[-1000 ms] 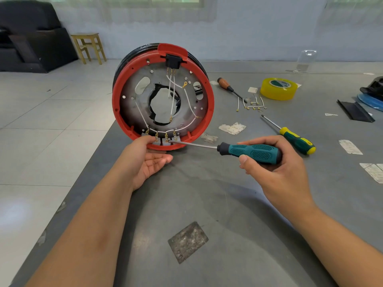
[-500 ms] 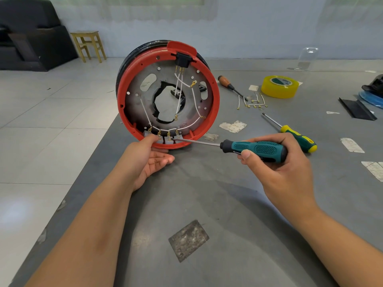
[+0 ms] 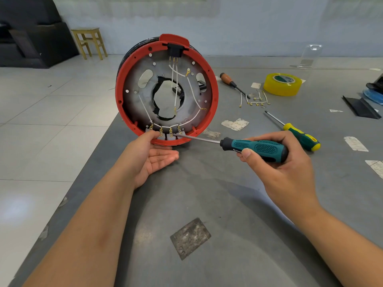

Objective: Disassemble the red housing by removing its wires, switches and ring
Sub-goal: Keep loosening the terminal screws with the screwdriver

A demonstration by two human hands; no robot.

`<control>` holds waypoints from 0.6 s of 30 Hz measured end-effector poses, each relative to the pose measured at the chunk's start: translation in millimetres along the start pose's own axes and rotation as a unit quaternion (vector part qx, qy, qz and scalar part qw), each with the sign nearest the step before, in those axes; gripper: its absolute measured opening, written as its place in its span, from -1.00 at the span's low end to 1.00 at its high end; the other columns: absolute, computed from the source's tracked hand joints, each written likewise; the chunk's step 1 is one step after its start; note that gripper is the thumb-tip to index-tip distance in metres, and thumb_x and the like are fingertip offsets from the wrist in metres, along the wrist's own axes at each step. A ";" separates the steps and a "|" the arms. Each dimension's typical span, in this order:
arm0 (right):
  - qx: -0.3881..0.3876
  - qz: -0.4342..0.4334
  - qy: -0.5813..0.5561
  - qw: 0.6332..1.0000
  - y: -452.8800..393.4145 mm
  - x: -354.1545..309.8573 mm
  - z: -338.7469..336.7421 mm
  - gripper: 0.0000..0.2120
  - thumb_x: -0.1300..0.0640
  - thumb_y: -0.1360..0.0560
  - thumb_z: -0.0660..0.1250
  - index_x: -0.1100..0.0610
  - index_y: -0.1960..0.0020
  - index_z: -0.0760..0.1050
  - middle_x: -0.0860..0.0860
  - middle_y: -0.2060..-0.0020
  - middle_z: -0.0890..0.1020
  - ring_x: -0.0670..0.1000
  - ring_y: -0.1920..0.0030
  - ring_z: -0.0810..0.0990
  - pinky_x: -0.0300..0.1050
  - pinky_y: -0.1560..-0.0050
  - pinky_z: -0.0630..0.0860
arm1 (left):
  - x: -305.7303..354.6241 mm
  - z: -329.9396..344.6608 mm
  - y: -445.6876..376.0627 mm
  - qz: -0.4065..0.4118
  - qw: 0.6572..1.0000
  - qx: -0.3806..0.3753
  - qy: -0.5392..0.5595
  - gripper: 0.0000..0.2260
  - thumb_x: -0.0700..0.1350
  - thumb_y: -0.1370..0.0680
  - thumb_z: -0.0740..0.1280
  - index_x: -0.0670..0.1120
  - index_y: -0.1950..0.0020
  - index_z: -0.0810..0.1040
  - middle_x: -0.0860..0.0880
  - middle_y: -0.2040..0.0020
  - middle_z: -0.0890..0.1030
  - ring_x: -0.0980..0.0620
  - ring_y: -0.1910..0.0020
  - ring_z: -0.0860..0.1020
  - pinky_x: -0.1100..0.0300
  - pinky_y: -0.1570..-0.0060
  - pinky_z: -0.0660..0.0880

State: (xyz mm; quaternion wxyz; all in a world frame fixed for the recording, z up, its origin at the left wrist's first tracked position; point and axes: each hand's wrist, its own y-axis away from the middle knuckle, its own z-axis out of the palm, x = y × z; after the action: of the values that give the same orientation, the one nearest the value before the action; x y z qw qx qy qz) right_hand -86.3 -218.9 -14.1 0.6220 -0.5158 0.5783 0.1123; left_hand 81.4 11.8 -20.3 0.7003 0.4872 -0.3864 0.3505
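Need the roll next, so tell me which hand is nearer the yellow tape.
Right. The right hand grips the teal screwdriver in front of the yellow tape; the left hand steadies the red housing, far across the table.

The left hand (image 3: 152, 156) covers the near-left part of the red housing's (image 3: 119, 94) rim, and its fingers (image 3: 165, 157) lie beneath the rim, so the contact with the worktop (image 3: 207, 193) there cannot be seen. The teal screwdriver's (image 3: 257, 147) tip ends among small brass terminals (image 3: 171, 132), too small to tell what it touches. The right hand (image 3: 284, 168) wraps the handle, hiding its far end. A black ring (image 3: 124, 56) behind the housing shows only as a sliver. At the far right edge, a black and blue object (image 3: 375, 90) is cut off. The loose wires (image 3: 256, 100) near the yellow tape roll (image 3: 283, 83) are too fine to count.
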 end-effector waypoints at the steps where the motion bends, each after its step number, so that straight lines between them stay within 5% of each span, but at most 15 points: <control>1: -0.001 -0.001 0.001 1.000 0.1 -0.7 0.0 -0.73 -0.04 -0.42 0.54 -0.07 -0.03 0.53 -0.16 0.03 0.69 -0.03 -0.05 0.69 -0.16 0.08 0.67 | -0.2 0.9 0.8 0.004 1.000 0.005 0.004 -0.61 0.01 -0.70 0.27 -0.32 -0.25 0.58 -0.35 0.05 0.73 -0.20 0.11 0.77 0.18 0.33 0.67; 12: -0.007 -0.004 0.003 1.000 2.4 -7.6 1.2 -0.73 -0.06 -0.41 0.52 -0.08 -0.03 0.52 -0.15 0.02 0.69 0.00 -0.06 0.69 -0.01 0.03 0.69 | -7.5 17.8 5.7 -0.004 0.999 0.012 0.035 -0.49 0.22 -0.70 0.24 -0.27 -0.15 0.45 -0.39 0.12 0.71 -0.25 0.14 0.76 0.08 0.34 0.67; 18: -0.010 -0.008 0.007 1.000 2.8 -7.7 1.3 -0.75 0.03 -0.44 0.54 -0.06 -0.03 0.52 -0.14 0.02 0.69 -0.01 -0.05 0.70 0.01 0.04 0.69 | -9.3 15.8 4.6 0.002 1.000 0.011 0.007 -0.54 0.13 -0.67 0.35 -0.30 -0.18 0.46 -0.35 0.13 0.73 -0.21 0.14 0.77 0.12 0.32 0.67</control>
State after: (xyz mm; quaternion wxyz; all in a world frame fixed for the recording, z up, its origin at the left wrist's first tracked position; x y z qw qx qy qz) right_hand -89.9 -213.1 -9.4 0.6134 -0.5274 0.5776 0.1095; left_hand 70.1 -3.1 -23.0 0.6968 0.4917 -0.3786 0.3596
